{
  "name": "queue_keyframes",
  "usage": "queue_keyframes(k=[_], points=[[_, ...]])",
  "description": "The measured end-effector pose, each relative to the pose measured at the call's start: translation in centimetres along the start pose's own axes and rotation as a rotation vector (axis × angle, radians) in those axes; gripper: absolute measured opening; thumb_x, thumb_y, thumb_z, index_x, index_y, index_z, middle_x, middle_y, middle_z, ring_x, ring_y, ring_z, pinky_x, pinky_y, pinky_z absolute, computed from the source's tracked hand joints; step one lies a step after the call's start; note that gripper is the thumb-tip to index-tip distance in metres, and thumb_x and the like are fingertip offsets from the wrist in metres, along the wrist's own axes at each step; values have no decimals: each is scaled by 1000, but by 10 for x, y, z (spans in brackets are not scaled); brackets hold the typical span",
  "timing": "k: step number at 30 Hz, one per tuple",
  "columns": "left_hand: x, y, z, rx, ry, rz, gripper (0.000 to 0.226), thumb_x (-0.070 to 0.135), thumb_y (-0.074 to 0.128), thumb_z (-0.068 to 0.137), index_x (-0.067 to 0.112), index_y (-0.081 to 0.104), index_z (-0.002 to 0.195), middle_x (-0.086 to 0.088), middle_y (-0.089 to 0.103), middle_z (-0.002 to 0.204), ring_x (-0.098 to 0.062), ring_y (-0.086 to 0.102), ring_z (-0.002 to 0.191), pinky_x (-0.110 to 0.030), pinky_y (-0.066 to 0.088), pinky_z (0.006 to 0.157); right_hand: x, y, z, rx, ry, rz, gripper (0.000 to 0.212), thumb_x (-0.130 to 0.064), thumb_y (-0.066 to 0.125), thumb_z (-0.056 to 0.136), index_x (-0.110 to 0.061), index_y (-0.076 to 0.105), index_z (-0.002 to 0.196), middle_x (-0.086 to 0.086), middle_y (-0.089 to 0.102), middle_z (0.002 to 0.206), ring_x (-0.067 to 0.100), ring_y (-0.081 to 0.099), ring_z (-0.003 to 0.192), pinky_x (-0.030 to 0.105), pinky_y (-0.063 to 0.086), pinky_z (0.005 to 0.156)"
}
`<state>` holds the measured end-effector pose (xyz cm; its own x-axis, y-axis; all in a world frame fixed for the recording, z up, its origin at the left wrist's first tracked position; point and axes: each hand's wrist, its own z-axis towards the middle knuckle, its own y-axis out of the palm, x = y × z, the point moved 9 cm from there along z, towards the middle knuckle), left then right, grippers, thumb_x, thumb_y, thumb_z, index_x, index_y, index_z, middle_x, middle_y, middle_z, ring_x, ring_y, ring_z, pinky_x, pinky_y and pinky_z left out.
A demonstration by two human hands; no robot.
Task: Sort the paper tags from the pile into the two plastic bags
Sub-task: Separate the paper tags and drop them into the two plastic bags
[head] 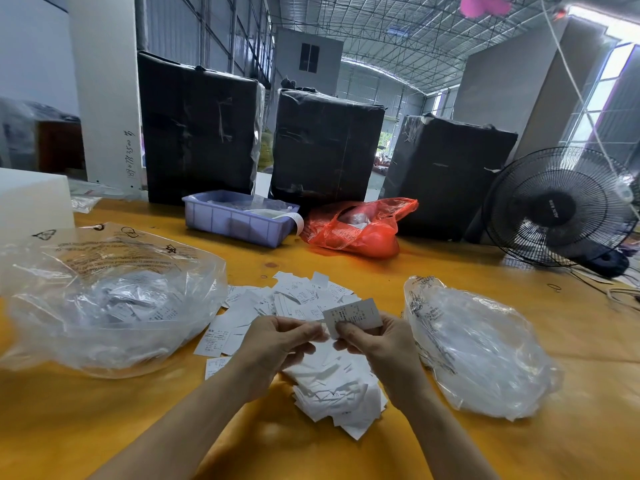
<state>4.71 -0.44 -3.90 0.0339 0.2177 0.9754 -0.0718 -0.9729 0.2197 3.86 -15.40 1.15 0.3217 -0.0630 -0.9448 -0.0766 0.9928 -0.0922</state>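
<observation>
White tags [332,393] lie heaped nearest the person, under both hands. Above them the right hand [377,344] pinches one tag [353,315], long axis left to right, while the left hand [277,344] curls at its left end (grip unclear). The right bag [485,348] sits just beside the holding hand; the left bag [104,306] is farther off.
</observation>
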Motion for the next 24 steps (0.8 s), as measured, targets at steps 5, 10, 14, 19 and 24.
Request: queue_keyframes(k=[5,10,14,19,24], points=[[-1,7,-2,-71,5,56,18,23,75,68,6,77,76,-7,74,78,-6,60,58,-16,45,51,-2,-8,1,90,-22,41,11,2,69,80,-9,70,80,7,71,69,15,67,62,18,50,56],[-1,9,-2,-103,10,72,18,21,74,71,5,77,80,-9,74,82,-7,60,59,-17,44,51,-5,1,-1,16,-38,14,17,4,69,79,-12,70,76,-1,70,63,7,65,60,15,49,56],[-2,8,-1,-90,6,56,19,19,74,72,3,76,82,-10,74,83,-7,60,58,-17,44,50,-6,3,-2,6,-57,-4,14,3,69,80,-11,70,78,0,71,65,8,66,62,16,49,57],[-1,8,-2,-92,3,62,17,20,73,71,6,77,80,-10,74,84,-7,60,58,-17,44,50,-5,2,-1,6,-64,2,17,4,68,80,-13,70,79,1,72,68,11,67,64,18,51,58],[0,8,-3,-74,3,62,21,18,73,71,3,76,86,-11,74,83,-7,59,56,-17,44,50,-5,8,-2,-50,-51,-13,17,5,68,79,-11,71,80,0,72,70,6,67,64,15,49,58]])
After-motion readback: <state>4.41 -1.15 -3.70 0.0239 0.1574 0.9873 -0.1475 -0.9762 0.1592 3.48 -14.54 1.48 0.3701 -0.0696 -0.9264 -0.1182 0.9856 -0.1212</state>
